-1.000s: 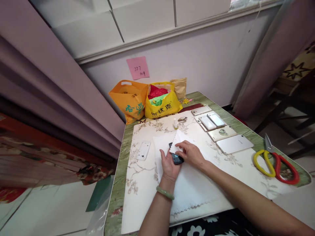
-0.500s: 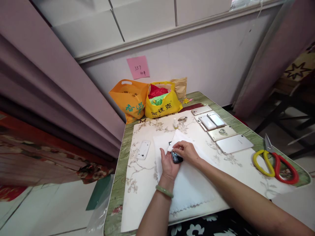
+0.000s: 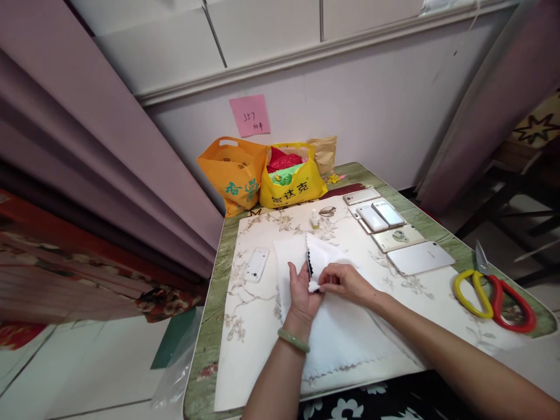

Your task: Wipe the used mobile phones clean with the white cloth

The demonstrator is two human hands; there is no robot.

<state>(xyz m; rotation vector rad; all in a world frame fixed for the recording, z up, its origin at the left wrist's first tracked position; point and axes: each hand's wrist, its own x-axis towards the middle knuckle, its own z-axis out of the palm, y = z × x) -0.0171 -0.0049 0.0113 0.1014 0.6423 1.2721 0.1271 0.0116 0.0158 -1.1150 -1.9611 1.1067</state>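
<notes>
My left hand (image 3: pixel 301 294), with a green bangle on its wrist, is palm up and supports a dark mobile phone (image 3: pixel 309 266). Only a narrow strip of the phone shows; a white cloth (image 3: pixel 336 341) with a scalloped edge covers the rest. My right hand (image 3: pixel 347 283) pinches the cloth's edge over the lower end of the phone, close to my left palm. The cloth spreads down across the table below both hands. Left of them lies a white phone (image 3: pixel 258 265), camera side up.
Several phones (image 3: pixel 420 258) lie at the right, some stacked. Scissors (image 3: pixel 492 294) with yellow and red handles lie at the right edge. Behind the cloth are a small bottle (image 3: pixel 315 219) and glasses (image 3: pixel 327 211). An orange bag (image 3: pixel 240 172) and a yellow bag (image 3: pixel 293 189) stand at the back.
My right hand has drawn the cloth's edge down along the phone towards me, covering most of its dark face. My left hand stays under the phone. The view has shifted slightly.
</notes>
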